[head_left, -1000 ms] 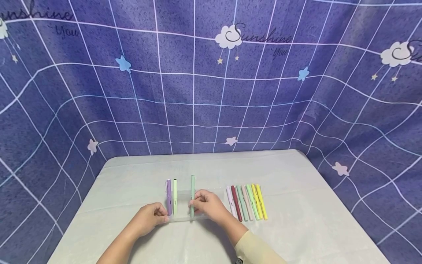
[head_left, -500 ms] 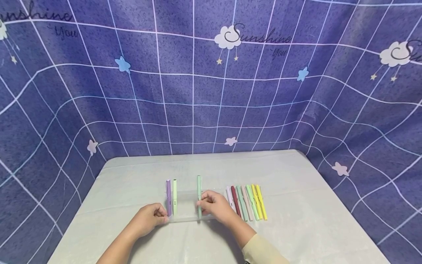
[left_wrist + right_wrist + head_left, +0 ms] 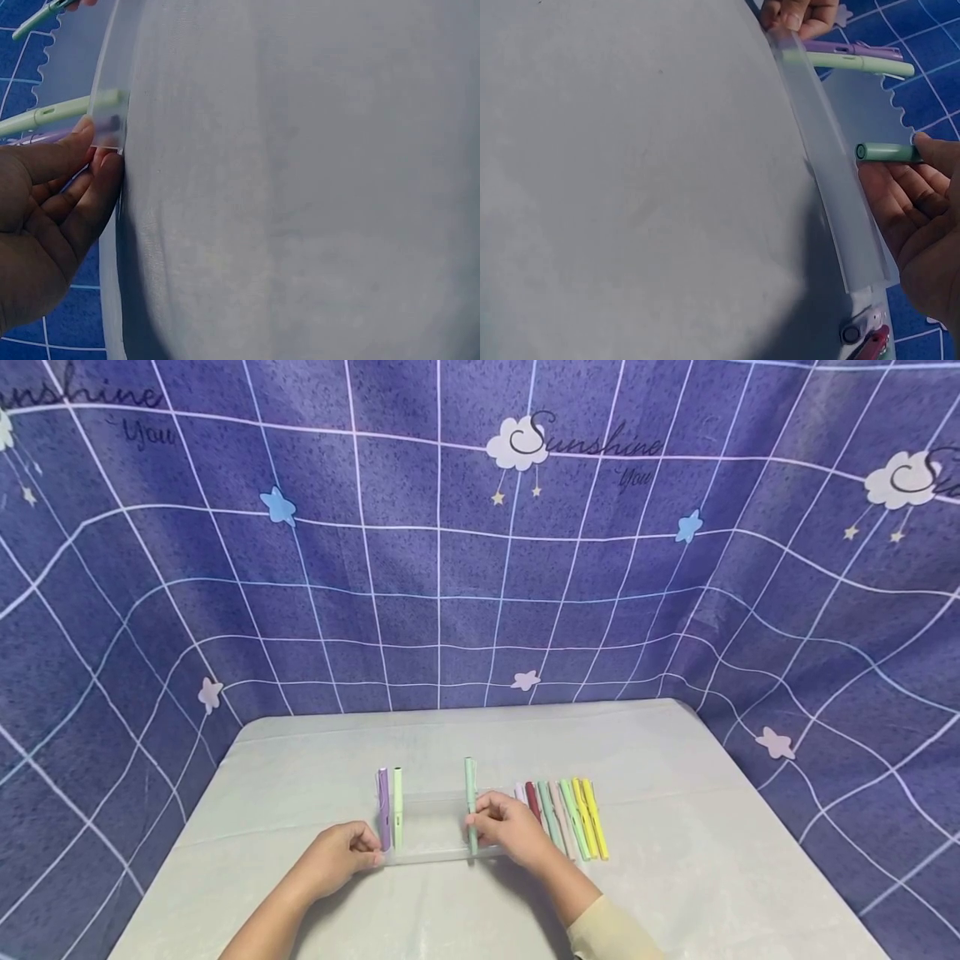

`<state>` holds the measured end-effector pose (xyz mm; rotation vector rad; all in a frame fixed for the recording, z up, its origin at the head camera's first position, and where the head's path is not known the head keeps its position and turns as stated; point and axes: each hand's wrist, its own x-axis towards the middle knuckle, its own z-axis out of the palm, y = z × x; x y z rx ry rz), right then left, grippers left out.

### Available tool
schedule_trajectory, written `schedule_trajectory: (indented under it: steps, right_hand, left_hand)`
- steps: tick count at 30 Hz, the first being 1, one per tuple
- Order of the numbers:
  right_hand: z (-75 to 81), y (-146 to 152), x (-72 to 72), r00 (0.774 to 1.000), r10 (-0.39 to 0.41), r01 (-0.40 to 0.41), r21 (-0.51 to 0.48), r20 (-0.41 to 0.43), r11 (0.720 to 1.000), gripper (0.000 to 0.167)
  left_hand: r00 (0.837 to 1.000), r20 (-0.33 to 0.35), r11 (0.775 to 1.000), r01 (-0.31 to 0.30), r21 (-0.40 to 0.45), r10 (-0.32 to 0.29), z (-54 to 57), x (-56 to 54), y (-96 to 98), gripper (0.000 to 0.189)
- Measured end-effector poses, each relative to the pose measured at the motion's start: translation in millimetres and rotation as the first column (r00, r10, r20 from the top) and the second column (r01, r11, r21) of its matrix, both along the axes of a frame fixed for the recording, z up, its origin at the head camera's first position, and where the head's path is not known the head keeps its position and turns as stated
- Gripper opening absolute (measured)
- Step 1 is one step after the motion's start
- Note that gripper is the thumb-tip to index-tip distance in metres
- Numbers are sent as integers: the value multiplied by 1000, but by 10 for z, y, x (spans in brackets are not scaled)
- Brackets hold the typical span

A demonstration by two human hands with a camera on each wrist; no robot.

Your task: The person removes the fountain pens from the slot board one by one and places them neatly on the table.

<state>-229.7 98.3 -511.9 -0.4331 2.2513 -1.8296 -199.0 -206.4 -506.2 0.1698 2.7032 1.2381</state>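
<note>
With thumb and fingers, my left hand (image 3: 341,856) pinches the near-left corner of a clear plastic pen holder (image 3: 111,67), which has a scalloped edge. A purple pen (image 3: 385,810) and a light green pen (image 3: 398,806) lie side by side across its left end. My right hand (image 3: 517,831) pinches a sage green pen (image 3: 470,785) over the holder's right part, roughly parallel to those two. In the right wrist view one end of this sage green pen (image 3: 885,152) sticks out past the fingers, apart from the holder's front strip (image 3: 840,202).
Right of the holder lies a row of several pens: lilac and dark red (image 3: 532,797) ones partly behind my right hand, then sage, beige (image 3: 564,810), light green and two yellow pens (image 3: 596,822). A pale cloth (image 3: 675,893) covers the table; a blue patterned curtain (image 3: 480,610) surrounds it.
My right hand has carried the sage green pen rightward along the holder, now covering part of the lilac and dark red pens. The left hand stays at the corner.
</note>
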Motion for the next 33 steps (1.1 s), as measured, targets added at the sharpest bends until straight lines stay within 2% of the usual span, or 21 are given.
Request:
schedule_trajectory:
  steps: [17,20,24,27,33]
  right_hand:
    - [31,242,42,999,-36,37,41,-8,998,23]
    - [140,272,98,999,-41,41,36,-10,999,20]
    - [166,345,117,998,-60,60,33,-1,998,21]
    - [62,426,61,997,-78,78,47,-2,996,24]
    - [59,566,60,995,-95,95,44,3,994,25]
  left_hand:
    - [1000,1,1000,1,-7,-1,-32,-10,-15,18]
    - [1000,-1,1000,2,-3,-2,-44,-21,-18,18]
    - [1000,4,1000,-1,-1,1,-53,-33,-20,17]
    - [1000,4,1000,-1,-6,1,-57,-39,-21,17]
    - [1000,2,1000,1,-4,0,-54,-35,-21,16]
